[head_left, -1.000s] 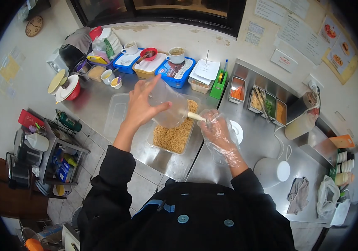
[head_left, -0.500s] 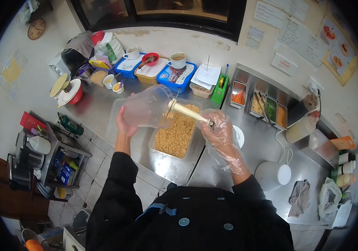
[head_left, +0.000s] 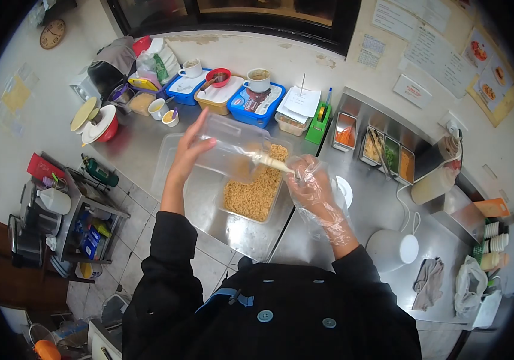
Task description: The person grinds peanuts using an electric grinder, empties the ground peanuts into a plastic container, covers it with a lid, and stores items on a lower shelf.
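Note:
My left hand [head_left: 192,153], bare, grips a clear plastic container [head_left: 227,146] by its base, tilted with its mouth towards the right. In a clear plastic glove, my right hand [head_left: 306,180] is closed round the end of a cream-coloured utensil [head_left: 274,162], whose other end is at the mouth of the clear container. Below them a rectangular tub of brown crumbly food [head_left: 251,201] rests on the steel counter. A transparent lid or tray [head_left: 170,147] lies to its left, partly behind my left hand.
Blue tubs [head_left: 256,108] and cups line the wall. Metal food trays [head_left: 391,153] stand at the back right. A white plate [head_left: 344,192], a white round appliance [head_left: 392,249] and a grey cloth [head_left: 429,283] lie to the right. A shelf cart [head_left: 92,225] is at left.
The clear container first swung left and off the utensil, then came back over the utensil's end. My left hand has shifted its grip on it. My right hand stays closed on the utensil.

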A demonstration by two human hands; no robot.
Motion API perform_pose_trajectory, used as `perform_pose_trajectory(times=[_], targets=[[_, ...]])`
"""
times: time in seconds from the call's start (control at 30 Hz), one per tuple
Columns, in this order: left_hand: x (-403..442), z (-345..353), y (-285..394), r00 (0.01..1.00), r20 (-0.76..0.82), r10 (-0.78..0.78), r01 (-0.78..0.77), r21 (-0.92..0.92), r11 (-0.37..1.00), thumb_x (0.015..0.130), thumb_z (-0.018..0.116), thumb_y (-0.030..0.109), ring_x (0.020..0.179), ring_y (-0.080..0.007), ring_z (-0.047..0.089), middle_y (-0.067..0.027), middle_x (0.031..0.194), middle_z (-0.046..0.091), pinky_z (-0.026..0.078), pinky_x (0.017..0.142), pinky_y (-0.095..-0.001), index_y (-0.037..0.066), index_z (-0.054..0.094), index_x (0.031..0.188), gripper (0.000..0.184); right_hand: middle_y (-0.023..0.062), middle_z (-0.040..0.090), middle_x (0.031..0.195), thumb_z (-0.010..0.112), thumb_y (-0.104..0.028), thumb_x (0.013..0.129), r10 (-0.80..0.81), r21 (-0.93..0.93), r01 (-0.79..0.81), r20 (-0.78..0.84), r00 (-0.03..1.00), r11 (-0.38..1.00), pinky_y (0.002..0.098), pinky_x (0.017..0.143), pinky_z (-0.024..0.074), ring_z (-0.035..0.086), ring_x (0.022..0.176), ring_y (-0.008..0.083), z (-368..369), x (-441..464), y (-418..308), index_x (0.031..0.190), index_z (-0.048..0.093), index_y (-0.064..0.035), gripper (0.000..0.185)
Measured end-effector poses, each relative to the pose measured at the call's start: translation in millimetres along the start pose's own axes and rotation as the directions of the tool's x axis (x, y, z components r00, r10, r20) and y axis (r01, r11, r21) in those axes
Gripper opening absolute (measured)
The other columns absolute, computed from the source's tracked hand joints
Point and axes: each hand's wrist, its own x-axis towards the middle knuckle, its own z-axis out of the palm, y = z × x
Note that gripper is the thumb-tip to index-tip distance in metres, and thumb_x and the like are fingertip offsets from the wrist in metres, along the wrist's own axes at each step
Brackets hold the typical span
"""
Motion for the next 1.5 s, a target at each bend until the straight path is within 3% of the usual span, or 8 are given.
perform_pose_trajectory(times=[0.2, 0.63, 0.73, 0.8, 0.93, 1.0, 1.1, 1.5], targets=[[4.1, 26.4, 51.0, 0.993, 0.081, 0.083, -0.108, 0.395, 0.912, 0.063, 0.079, 0.034, 0.131, -0.0328, 0.038, -0.0214, 0.138, 0.041, 0.029, 0.108, -0.0418, 0.024, 0.046, 0.141, 0.085, 0.0126, 0.058, 0.087, 0.064, -0.004, 0.072, -0.043, -0.114, 0.042, -0.009, 0.999, 0.993, 0.041, 0.068, 0.0474, 0.057, 0.08, 0.033, -1.8, -3.4, 3.6, 0.09, 0.061, -0.0065, 0.018], [1.5, 13.9, 19.3, 0.996, 0.066, 0.058, -0.079, 0.397, 0.914, 0.067, 0.077, 0.035, 0.13, -0.0329, 0.04, -0.0188, 0.139, 0.041, 0.032, 0.106, -0.0399, 0.022, 0.045, 0.142, 0.082, 0.0163, 0.056, 0.089, 0.065, -0.008, 0.072, 0.021, -0.06, -0.019, 0.037, 0.999, 0.998, 0.0456, 0.072, 0.0462, 0.056, 0.086, 0.0357, -2.9, -3.6, 2.1, 0.09, 0.059, -0.0048, 0.02], [-1.7, -10.1, -39.1, 0.997, -0.062, -0.036, 0.03, -0.084, 0.996, 0.078, 0.068, 0.038, 0.128, -0.0325, 0.042, -0.0163, 0.141, 0.041, 0.032, 0.107, -0.0393, 0.015, 0.039, 0.145, 0.076, 0.0142, 0.058, 0.09, 0.068, -0.009, 0.075, 0.049, -0.031, -0.052, -0.096, 0.994, 0.998, 0.0395, 0.066, 0.0487, 0.059, 0.077, 0.0281, -8.1, -5.6, 0.4, 0.089, 0.061, -0.0036, 0.016], [-14.2, -19.0, -61.4, 0.978, -0.053, -0.2, 0.125, -0.619, 0.775, 0.085, 0.056, 0.045, 0.13, -0.034, 0.041, -0.0151, 0.143, 0.04, 0.033, 0.107, -0.0453, 0.011, 0.032, 0.147, 0.075, 0.0123, 0.059, 0.09, 0.069, -0.009, 0.077, 0.189, 0.263, -0.154, -0.116, 0.975, 0.952, 0.0354, 0.062, 0.0483, 0.059, 0.073, 0.0226, -13.6, -5.1, -7.1, 0.09, 0.063, -0.0032, 0.015], [-32.7, -5.4, -77.3, 0.989, -0.015, -0.146, 0.054, -0.888, 0.456, 0.085, 0.051, 0.053, 0.129, -0.0365, 0.042, -0.0159, 0.145, 0.037, 0.035, 0.105, -0.0537, 0.013, 0.028, 0.147, 0.078, 0.0066, 0.059, 0.087, 0.07, -0.01, 0.081, 0.296, 0.556, -0.272, 0.047, 0.954, 0.786, 0.0253, 0.054, 0.0445, 0.054, 0.066, 0.0096, -40.2, 11.6, -42.2, 0.092, 0.064, -0.0028, 0.014], [-34.8, 2.0, -78.9, 0.978, 0.206, 0.036, 0.187, -0.939, 0.289, 0.082, 0.05, 0.062, 0.134, -0.042, 0.032, -0.0141, 0.152, 0.026, 0.031, 0.109, -0.0517, 0.014, 0.021, 0.15, 0.088, 0.0052, 0.065, 0.094, 0.072, -0.01, 0.08, 0.309, 0.499, -0.31, 0.088, 0.947, 0.809, 0.0284, 0.067, 0.0474, 0.059, 0.078, 0.0123, -38.0, 14.7, -57.2, 0.088, 0.064, -0.0054, 0.013], [-32.4, 19.3, -70.3, 0.992, 0.123, -0.004, 0.121, -0.968, 0.219, 0.08, 0.054, 0.059, 0.129, -0.0397, 0.04, -0.0148, 0.149, 0.028, 0.035, 0.104, -0.0593, 0.012, 0.027, 0.147, 0.085, 0.0092, 0.062, 0.091, 0.072, -0.009, 0.076, -0.179, 0.138, 0.194, -0.116, 0.977, 0.971, 0.0363, 0.068, 0.0508, 0.062, 0.079, 0.0272, -20.8, 19.9, -59.9, 0.088, 0.064, -0.0066, 0.015], [-29.3, 47.8, -16.3, 0.997, -0.071, 0.025, -0.074, -0.872, 0.485, 0.073, 0.062, 0.058, 0.126, -0.0353, 0.045, -0.0166, 0.14, 0.041, 0.039, 0.104, -0.0538, 0.011, 0.021, 0.149, 0.098, 0.008, 0.057, 0.088, 0.063, -0.014, 0.073, -0.325, -0.361, 0.35, 0.13, 0.937, 0.865, 0.032, 0.057, 0.0502, 0.061, 0.07, 0.0186, 5.8, 26.8, -72.0, 0.087, 0.059, -0.009, 0.016]])
